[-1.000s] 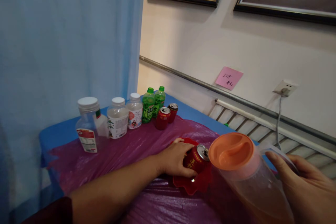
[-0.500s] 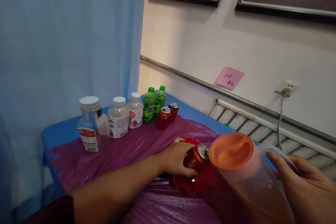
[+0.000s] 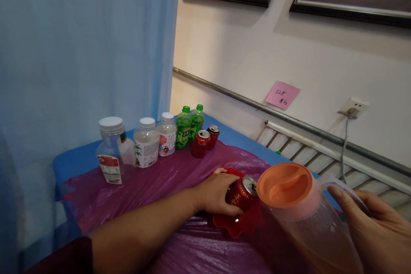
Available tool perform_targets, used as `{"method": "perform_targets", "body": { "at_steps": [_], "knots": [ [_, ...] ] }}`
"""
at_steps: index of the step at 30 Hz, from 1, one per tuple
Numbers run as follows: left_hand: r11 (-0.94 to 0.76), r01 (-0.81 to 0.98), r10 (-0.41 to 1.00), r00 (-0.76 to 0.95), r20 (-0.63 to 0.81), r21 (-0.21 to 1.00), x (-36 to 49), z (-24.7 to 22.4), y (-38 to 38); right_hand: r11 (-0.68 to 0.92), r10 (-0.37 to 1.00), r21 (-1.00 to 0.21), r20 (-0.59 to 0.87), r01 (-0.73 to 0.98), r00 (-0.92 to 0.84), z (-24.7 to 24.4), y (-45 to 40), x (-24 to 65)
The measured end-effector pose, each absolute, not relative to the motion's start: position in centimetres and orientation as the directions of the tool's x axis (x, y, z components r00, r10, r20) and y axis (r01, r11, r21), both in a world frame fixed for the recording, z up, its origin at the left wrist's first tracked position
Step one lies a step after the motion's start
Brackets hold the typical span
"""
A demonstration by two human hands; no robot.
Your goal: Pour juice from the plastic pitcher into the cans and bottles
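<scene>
My left hand [image 3: 218, 193] is closed around a red drink can [image 3: 239, 197], which tilts to the right over a red scalloped dish [image 3: 236, 227]. In my right hand [image 3: 369, 218] is the handle of a clear plastic pitcher [image 3: 324, 231] with an orange lid [image 3: 285, 185]. The pitcher leans with its lid close beside the can's top. Liquid seems to sit low inside the pitcher. Whether anything flows between can and pitcher cannot be seen.
A purple plastic sheet [image 3: 154, 188] covers much of the blue table [image 3: 77, 152]. Along the back stand a large clear jar [image 3: 111, 150], two white-capped bottles [image 3: 147, 143], two green bottles [image 3: 183, 128] and two red cans [image 3: 201, 143]. A radiator [image 3: 302, 150] runs along the right wall.
The view has shifted very slightly. Both hands keep their holds, and the can and pitcher stay in nearly the same places.
</scene>
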State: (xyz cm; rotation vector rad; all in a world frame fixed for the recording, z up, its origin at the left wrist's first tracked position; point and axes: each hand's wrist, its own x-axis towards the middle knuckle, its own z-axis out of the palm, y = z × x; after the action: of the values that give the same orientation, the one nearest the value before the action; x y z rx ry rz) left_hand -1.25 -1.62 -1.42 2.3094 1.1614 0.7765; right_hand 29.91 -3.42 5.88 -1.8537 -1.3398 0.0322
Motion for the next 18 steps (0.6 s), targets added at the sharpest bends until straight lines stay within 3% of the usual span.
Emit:
{"method": "perform_targets", "body": {
  "at_steps": [18],
  "knots": [
    [-0.560, 0.581, 0.820, 0.492, 0.293, 0.591, -1.26, -1.58, -1.55, -0.083, 0.793, -0.621, 0.432, 0.779, 0.429, 5.80, -3.43, 29.93]
  ]
}}
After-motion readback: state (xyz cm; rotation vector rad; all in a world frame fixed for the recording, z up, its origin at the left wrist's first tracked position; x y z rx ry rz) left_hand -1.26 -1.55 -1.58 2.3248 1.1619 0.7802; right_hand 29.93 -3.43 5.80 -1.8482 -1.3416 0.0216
